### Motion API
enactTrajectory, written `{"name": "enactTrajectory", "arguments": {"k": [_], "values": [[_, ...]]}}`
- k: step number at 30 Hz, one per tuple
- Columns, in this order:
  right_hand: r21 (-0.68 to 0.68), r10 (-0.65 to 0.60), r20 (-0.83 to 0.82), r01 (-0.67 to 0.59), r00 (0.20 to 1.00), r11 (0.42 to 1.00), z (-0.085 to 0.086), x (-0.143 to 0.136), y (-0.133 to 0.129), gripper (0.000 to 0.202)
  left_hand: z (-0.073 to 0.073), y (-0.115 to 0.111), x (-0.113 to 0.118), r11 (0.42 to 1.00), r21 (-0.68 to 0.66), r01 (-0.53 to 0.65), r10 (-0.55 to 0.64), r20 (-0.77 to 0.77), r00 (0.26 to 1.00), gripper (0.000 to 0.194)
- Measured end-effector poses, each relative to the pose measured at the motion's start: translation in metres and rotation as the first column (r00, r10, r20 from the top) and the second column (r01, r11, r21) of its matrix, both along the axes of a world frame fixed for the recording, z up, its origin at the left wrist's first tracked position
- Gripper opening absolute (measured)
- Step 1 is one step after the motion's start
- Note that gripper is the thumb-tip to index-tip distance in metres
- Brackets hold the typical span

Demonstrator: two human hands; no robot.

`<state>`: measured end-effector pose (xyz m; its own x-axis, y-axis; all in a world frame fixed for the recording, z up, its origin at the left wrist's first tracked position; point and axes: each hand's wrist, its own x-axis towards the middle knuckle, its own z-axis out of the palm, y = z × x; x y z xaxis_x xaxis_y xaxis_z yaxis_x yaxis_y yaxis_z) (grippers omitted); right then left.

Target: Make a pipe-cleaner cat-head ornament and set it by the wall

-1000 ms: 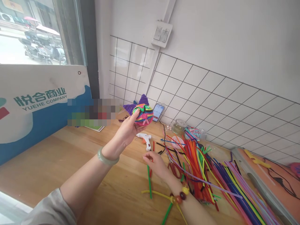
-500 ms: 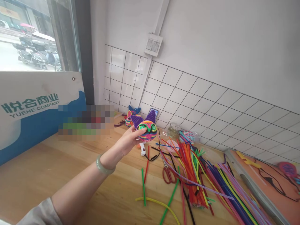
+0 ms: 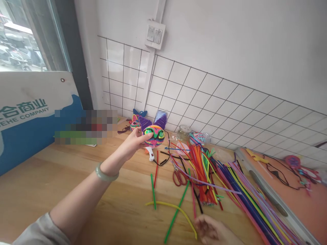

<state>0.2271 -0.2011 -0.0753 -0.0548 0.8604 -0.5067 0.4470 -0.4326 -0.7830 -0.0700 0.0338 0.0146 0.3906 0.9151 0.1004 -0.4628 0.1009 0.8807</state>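
Observation:
My left hand [image 3: 135, 139] holds up a colorful cat-face craft [image 3: 154, 136] with purple ears and green eyes, the thumb across its front. A green bangle circles the wrist. At the bottom right, my right hand [image 3: 213, 231] is over the table near the end of a yellow pipe cleaner [image 3: 176, 208]; its fingers are curled and slightly blurred, and whether they grip anything is unclear. Green pipe cleaners [image 3: 153, 192] and red-handled scissors [image 3: 180, 177] lie between the hands. Below the craft a white glue gun [image 3: 151, 154] rests on the wood.
Bundles of orange [image 3: 201, 170] and dark blue pipe cleaners [image 3: 242, 190] cover the right side. An orange board [image 3: 293, 200] holds a yellow glue gun [image 3: 255, 156]. Another craft [image 3: 134, 123] and a glass jar [image 3: 184, 130] stand by the grid wall. A printed board [image 3: 33, 132] stands left.
My right hand has come into view at the bottom right. The view has shifted, and the craft in my left hand now faces the camera more squarely with its ears spread wider.

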Motion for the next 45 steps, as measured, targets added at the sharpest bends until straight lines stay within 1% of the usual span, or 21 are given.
{"name": "enactTrajectory", "arguments": {"k": [2,3,5,6,8,9,11,13,15,16,18,19,20,22,25,27,30,33,35,39,45], "values": [[0.124,-0.018,0.056,0.011,0.998,0.992,0.003,-0.017,0.018,0.024,0.001,0.002,-0.003,0.999,-0.01,-0.044,0.044,-0.009,0.999,0.046],[0.179,-0.007,0.089,-0.009,0.996,0.984,0.005,-0.026,0.029,0.022,0.001,0.003,-0.004,0.997,-0.017,-0.071,0.07,-0.028,0.997,0.048],[0.25,0.003,0.141,-0.039,0.99,0.968,0.008,-0.046,0.051,0.018,0.001,0.004,-0.006,0.995,-0.02,-0.096,0.094,-0.066,0.993,0.053],[0.28,0.014,0.142,-0.054,0.99,0.958,0.011,-0.054,0.062,0.019,0.001,0.004,-0.006,0.996,-0.013,-0.087,0.086,-0.081,0.993,0.054],[0.37,-0.011,0.128,-0.037,0.992,0.928,0.018,-0.067,0.082,0.019,0.0,0.002,-0.004,0.999,0.012,-0.047,0.048,-0.101,0.994,0.056],[0.429,-0.032,0.098,-0.013,0.995,0.903,0.022,-0.07,0.092,0.02,0.0,0.0,-0.002,1.0,0.021,-0.023,0.025,-0.12,0.992,0.057],[0.554,-0.136,-0.035,0.132,0.99,0.822,0.034,-0.074,0.112,0.022,-0.003,-0.004,0.002,0.999,0.021,0.037,-0.032,-0.17,0.985,0.06],[0.647,-0.261,-0.212,0.335,0.942,0.685,0.046,-0.074,0.13,0.031,-0.008,-0.008,0.008,0.992,-0.001,0.126,-0.124,-0.211,0.97,0.063],[0.664,-0.306,-0.317,0.44,0.898,0.605,0.058,-0.073,0.146,0.041,-0.013,-0.012,0.015,0.977,-0.02,0.212,-0.211,-0.227,0.951,0.063],[0.636,-0.311,-0.405,0.509,0.86,0.58,0.063,-0.073,0.151,0.046,-0.015,-0.014,0.017,0.967,-0.028,0.255,-0.254,-0.229,0.94,0.063],[0.564,-0.286,-0.536,0.589,0.794,0.579,0.072,-0.074,0.158,0.052,-0.02,-0.017,0.022,0.937,-0.034,0.347,-0.346,-0.226,0.911,0.062],[0.534,-0.266,-0.579,0.605,0.771,0.59,0.076,-0.074,0.16,0.053,-0.022,-0.018,0.023,0.921,-0.033,0.388,-0.385,-0.229,0.894,0.062],[0.522,-0.246,-0.593,0.598,0.767,0.608,0.079,-0.075,0.16,0.053,-0.023,-0.019,0.024,0.907,-0.028,0.42,-0.414,-0.236,0.879,0.062],[0.54,-0.217,-0.549,0.54,0.807,0.645,0.084,-0.075,0.16,0.05,-0.025,-0.02,0.026,0.889,-0.016,0.458,-0.446,-0.26,0.856,0.061],[0.59,-0.197,-0.367,0.391,0.909,0.707,0.089,-0.074,0.159,0.04,-0.026,-0.021,0.027,0.867,-0.022,0.498,-0.481,-0.302,0.823,0.062],[0.602,-0.191,-0.288,0.332,0.938,0.726,0.09,-0.074,0.159,0.035,-0.027,-0.022,0.027,0.855,-0.046,0.517,-0.502,-0.324,0.802,0.063],[0.62,-0.194,-0.216,0.288,0.957,0.73,0.09,-0.077,0.159,0.031,-0.027,-0.023,0.027,0.858,-0.058,0.511,-0.498,-0.335,0.8,0.066],[0.633,-0.208,-0.175,0.271,0.962,0.725,0.089,-0.08,0.158,0.03,-0.027,-0.023,0.026,0.863,-0.035,0.505,-0.489,-0.314,0.814,0.072],[0.631,-0.213,-0.199,0.291,0.957,0.719,0.088,-0.081,0.157,0.03,-0.027,-0.024,0.026,0.851,-0.009,0.525,-0.506,-0.285,0.814,0.073],[0.632,-0.202,-0.271,0.332,0.941,0.7,0.085,-0.079,0.156,0.03,-0.024,-0.027,0.028,0.819,0.056,0.571,-0.541,-0.254,0.802,0.063],[0.638,-0.192,-0.28,0.332,0.941,0.695,0.083,-0.077,0.157,0.029,-0.024,-0.028,0.031,0.824,0.098,0.558,-0.522,-0.252,0.815,0.058]]}}
